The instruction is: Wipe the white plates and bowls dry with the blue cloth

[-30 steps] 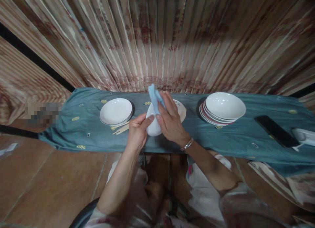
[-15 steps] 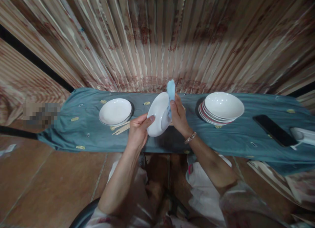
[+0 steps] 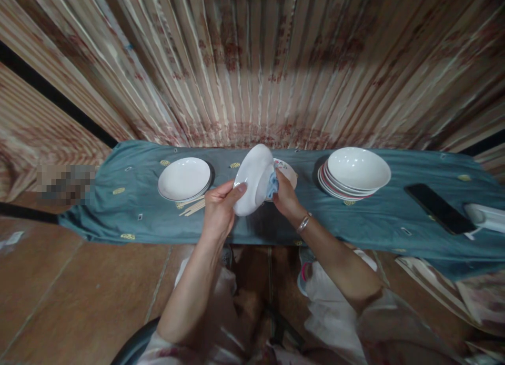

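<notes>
Bowl (image 3: 251, 180) between us: left hand (image 3: 219, 208) clamped near its rim, right hand (image 3: 287, 196) gripping soft blue cloth (image 3: 272, 184) against its underside. I'd judge it stiff, slick, breakable; I'd hold the rim.

Dim light glints off the stacked bowls (image 3: 359, 169); outer edges seem smeared.

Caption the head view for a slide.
Left hand grips a tilted white bowl while the right hand holds a blue cloth against its underside.

Black phone (image 3: 438, 208) beside a white object (image 3: 487, 218) on a teal tablecloth (image 3: 379, 223), patterned curtain (image 3: 252, 65) behind.
</notes>
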`<move>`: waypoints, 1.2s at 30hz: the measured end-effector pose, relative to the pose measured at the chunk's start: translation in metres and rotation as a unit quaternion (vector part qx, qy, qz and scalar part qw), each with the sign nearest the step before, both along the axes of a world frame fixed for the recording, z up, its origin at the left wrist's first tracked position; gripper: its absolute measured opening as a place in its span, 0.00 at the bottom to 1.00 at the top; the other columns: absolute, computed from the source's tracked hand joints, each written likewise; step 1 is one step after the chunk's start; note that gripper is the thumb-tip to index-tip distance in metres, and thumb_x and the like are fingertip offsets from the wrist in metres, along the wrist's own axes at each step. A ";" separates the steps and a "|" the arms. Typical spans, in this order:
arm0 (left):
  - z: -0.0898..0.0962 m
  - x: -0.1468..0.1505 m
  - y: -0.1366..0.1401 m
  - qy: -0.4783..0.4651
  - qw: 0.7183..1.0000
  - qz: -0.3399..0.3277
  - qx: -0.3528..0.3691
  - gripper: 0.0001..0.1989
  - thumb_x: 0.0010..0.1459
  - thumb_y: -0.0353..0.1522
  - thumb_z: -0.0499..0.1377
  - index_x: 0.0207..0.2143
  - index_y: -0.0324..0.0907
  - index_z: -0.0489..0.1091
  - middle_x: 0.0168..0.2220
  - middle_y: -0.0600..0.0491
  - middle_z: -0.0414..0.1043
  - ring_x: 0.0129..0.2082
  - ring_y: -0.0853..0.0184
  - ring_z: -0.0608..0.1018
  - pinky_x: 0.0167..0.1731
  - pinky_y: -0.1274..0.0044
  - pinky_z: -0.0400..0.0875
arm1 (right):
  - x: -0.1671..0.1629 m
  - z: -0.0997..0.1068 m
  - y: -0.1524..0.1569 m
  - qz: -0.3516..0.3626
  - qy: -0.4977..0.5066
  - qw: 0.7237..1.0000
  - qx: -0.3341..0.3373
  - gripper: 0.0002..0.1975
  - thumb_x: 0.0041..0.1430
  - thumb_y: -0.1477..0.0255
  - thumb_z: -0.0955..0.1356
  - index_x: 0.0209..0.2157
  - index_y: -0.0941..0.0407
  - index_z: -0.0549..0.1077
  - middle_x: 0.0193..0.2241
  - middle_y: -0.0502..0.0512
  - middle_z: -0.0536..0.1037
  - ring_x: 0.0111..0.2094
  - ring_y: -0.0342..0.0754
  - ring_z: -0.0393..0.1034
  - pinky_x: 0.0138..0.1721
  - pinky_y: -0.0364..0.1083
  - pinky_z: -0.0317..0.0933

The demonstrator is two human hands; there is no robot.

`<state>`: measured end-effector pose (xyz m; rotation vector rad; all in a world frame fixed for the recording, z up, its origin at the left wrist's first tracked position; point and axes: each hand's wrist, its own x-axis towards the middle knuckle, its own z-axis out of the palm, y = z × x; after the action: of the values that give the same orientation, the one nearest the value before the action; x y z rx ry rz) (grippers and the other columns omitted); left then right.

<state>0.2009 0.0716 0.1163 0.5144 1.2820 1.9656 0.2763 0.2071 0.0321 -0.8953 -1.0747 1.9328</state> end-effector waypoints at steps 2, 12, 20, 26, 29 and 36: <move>0.000 0.001 0.001 0.002 1.000 -0.003 0.003 0.13 0.36 0.36 0.72 0.28 0.41 0.81 0.24 0.53 0.78 0.24 0.68 0.76 0.28 0.77 0.70 | -0.002 0.004 -0.003 -0.019 0.028 0.998 -0.050 0.15 0.60 0.58 0.61 0.42 0.51 0.70 0.34 0.47 0.79 0.38 0.46 0.75 0.40 0.46 0.70; -0.005 0.006 0.002 0.047 0.999 -0.006 -0.006 0.12 0.41 0.36 0.70 0.31 0.42 0.81 0.26 0.53 0.79 0.24 0.69 0.74 0.26 0.77 0.68 | -0.004 0.016 -0.018 -0.029 0.053 0.977 -0.204 0.11 0.66 0.64 0.59 0.39 0.52 0.70 0.25 0.46 0.78 0.29 0.45 0.75 0.32 0.44 0.71; -0.012 0.006 0.002 0.158 0.987 0.002 0.006 0.09 0.46 0.34 0.67 0.33 0.44 0.81 0.32 0.53 0.80 0.31 0.66 0.76 0.31 0.76 0.70 | 0.005 0.020 -0.035 0.056 0.071 0.956 -0.278 0.17 0.68 0.61 0.57 0.35 0.53 0.71 0.25 0.47 0.79 0.25 0.45 0.73 0.31 0.46 0.71; -0.012 0.005 0.005 0.170 0.985 0.017 -0.003 0.08 0.46 0.33 0.67 0.32 0.44 0.81 0.32 0.54 0.80 0.30 0.65 0.76 0.30 0.76 0.70 | 0.008 0.023 -0.048 0.160 0.049 0.938 -0.305 0.25 0.69 0.56 0.53 0.31 0.54 0.72 0.20 0.48 0.77 0.18 0.43 0.71 0.25 0.45 0.70; -0.010 0.004 0.006 0.171 0.985 0.028 -0.024 0.08 0.45 0.33 0.67 0.31 0.43 0.82 0.32 0.53 0.79 0.28 0.66 0.76 0.28 0.77 0.70 | 0.009 0.027 -0.054 0.221 0.034 0.926 -0.303 0.29 0.68 0.54 0.51 0.29 0.56 0.72 0.16 0.50 0.75 0.16 0.44 0.71 0.24 0.44 0.71; -0.008 0.002 0.005 0.235 0.971 0.032 -0.028 0.06 0.48 0.31 0.65 0.30 0.43 0.82 0.36 0.51 0.81 0.36 0.61 0.79 0.35 0.75 0.72 | 0.015 0.035 -0.061 0.291 0.014 0.916 -0.275 0.26 0.68 0.57 0.54 0.30 0.56 0.75 0.16 0.50 0.75 0.17 0.44 0.71 0.25 0.43 0.70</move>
<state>0.2031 0.0767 0.1078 0.9620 1.6535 1.9180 0.2913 0.1458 0.0672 -0.8899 -0.8414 2.8301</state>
